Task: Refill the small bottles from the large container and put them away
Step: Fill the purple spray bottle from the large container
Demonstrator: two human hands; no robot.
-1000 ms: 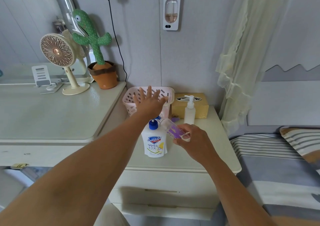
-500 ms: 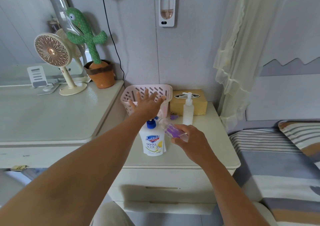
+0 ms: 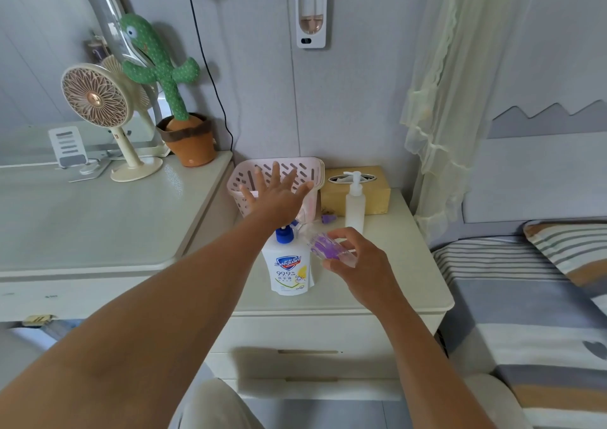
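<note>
The large white soap container (image 3: 289, 269) with a blue cap stands on the nightstand (image 3: 387, 284). My right hand (image 3: 356, 259) grips a small clear bottle (image 3: 325, 248) with purple liquid, tilted, its neck pointing left toward the container's top. My left hand (image 3: 279, 194) hovers with fingers spread above and behind the container, in front of the pink basket (image 3: 249, 172). A small white pump bottle (image 3: 354, 205) stands upright to the right of the basket. A purple cap (image 3: 327, 219) lies near it.
A gold tissue box (image 3: 377, 195) sits behind the pump bottle against the wall. On the higher dresser to the left stand a cactus toy (image 3: 177, 100), a desk fan (image 3: 98, 107) and a phone stand (image 3: 69, 148). A bed (image 3: 525, 297) lies at the right.
My right hand has shifted the small bottle slightly. My left hand stays spread over the basket. The view has tilted a little.
</note>
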